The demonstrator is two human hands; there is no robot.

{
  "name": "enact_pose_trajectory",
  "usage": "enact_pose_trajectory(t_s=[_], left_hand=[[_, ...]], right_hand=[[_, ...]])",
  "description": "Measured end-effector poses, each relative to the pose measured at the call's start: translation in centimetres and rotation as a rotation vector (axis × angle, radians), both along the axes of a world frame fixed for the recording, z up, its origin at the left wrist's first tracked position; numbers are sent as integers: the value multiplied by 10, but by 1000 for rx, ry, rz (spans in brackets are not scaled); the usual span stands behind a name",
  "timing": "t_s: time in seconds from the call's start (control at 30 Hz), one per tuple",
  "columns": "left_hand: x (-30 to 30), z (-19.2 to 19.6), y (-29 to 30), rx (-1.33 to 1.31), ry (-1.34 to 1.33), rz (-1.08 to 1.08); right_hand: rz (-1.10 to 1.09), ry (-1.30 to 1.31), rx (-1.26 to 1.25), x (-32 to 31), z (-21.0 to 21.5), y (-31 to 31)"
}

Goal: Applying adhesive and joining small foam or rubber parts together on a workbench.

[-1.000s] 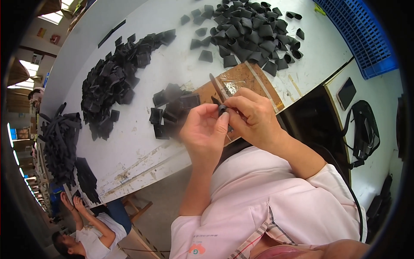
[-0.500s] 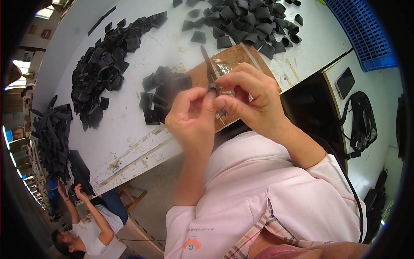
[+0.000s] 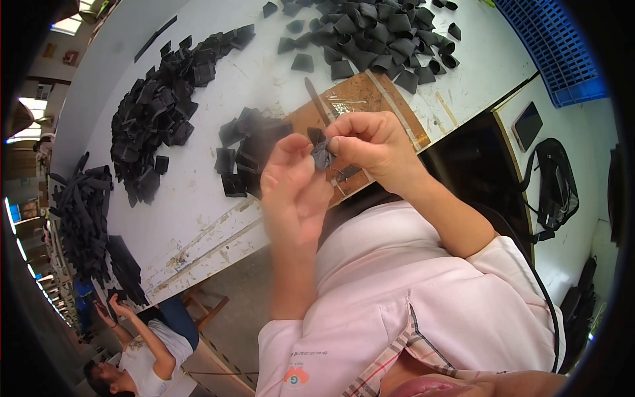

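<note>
Above a brown wooden board (image 3: pixel 390 92), I hold a small dark grey piece of fabric-like material (image 3: pixel 322 156) between both hands. My right hand (image 3: pixel 380 145) pinches its upper right side with thumb and forefinger. At its left side, the curled fingertips of my left hand (image 3: pixel 294 182) close on it. A thin, dark, blade-like strip (image 3: pixel 315 96) extends over the board just beyond my fingers; its near end is hidden. Beside my left hand lies a small pile of flat black pieces (image 3: pixel 239 149), partly covered by that hand.
A long heap of flat black pieces (image 3: pixel 152 109) covers the table's left side, with black strips (image 3: pixel 83 215) beyond it. Curved, tube-like pieces (image 3: pixel 380 33) are heaped at the far side. Right: a blue crate (image 3: pixel 552 53), phone (image 3: pixel 527 126), mesh bag (image 3: pixel 557 188). A co-worker (image 3: pixel 149 354) sits lower left.
The grey piece has turned from a narrow, edge-on shape to a broader, crumpled one. My left hand has rotated, showing more of its palm, and my right hand has shifted slightly.
</note>
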State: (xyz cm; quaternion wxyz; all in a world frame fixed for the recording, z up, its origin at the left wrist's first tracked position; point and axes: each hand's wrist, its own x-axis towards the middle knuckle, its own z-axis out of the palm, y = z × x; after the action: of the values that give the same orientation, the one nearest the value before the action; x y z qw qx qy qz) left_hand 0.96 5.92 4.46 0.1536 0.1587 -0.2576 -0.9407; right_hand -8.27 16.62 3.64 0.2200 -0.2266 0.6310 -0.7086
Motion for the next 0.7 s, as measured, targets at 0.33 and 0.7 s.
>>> enact_pose_trajectory(t_s=[0.33,0.7], left_hand=[[-24,14,11,-480,-103,257],[-33,17,-17,103,243,-185]], right_hand=[[359,-60,-8,-20,25,6],[494,-128,-47,-52,34,-12]])
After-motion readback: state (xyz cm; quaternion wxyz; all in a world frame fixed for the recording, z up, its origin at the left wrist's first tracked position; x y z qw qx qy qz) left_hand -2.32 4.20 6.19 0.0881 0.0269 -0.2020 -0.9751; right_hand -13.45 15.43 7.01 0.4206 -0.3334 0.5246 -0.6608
